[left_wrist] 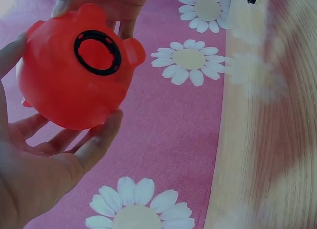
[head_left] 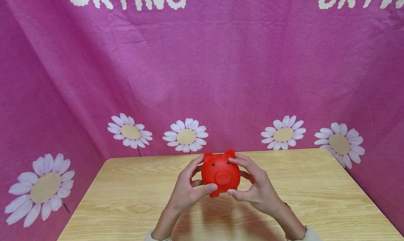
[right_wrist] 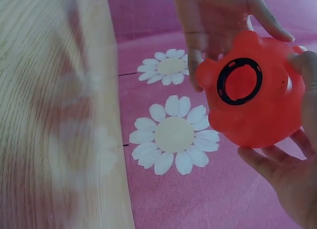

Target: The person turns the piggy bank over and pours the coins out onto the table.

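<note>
Fingers of both hands curl round a red pig (head_left: 220, 175), and it hangs just above the table (head_left: 132, 195), lifted clear of the wood. Left hand (head_left: 186, 188) takes the pig's side at nine o'clock, thumb (head_left: 208, 188) tucked low near the snout, fingertips up by the ear. Right hand (head_left: 255, 188) mirrors it at three o'clock, one fingertip resting on the ear at twelve, thumb under the chin. It looks like a cradle grip from two sides, likely so the face stays turned toward the person and the round body cannot roll out.

From the left wrist, the pig (left_wrist: 69, 75) shows its underside: a black ring (left_wrist: 97, 52) set round a red plug, stubby feet about it. Left fingers (left_wrist: 99, 140) bend under the belly, holding. The right wrist view gives the same ring (right_wrist: 239, 81) on the pig (right_wrist: 252, 95), with the right hand's fingers (right_wrist: 262, 162) hooked below it at six o'clock.

Smooth and slightly glossy, that body, like soft plastic or vinyl, round as a ball with small bumps for ears. The tabletop is pale wood grain, matt. Behind it, from nine through twelve to three, hangs a pink cloth (head_left: 221, 76), creased, printed with white daisies (head_left: 186, 136) and white lettering.
</note>
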Tool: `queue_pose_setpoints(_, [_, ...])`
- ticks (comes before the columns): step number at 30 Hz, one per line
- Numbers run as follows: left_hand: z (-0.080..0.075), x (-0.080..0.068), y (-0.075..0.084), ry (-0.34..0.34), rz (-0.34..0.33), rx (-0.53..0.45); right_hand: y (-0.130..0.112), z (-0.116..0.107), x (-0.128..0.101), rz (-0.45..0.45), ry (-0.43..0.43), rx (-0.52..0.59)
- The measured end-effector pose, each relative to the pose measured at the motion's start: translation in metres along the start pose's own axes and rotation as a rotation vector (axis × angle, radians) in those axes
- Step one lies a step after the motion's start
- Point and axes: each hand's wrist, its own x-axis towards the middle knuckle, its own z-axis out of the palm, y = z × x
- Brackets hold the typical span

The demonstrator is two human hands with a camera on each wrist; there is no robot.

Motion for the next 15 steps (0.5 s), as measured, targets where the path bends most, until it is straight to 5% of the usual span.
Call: queue_pose_setpoints(15, [-0.0008, -0.0001, -0.0018, 0.003, 0.027, 0.044, -0.0034, -0.0053, 0.0000, 0.069, -0.056, -0.036])
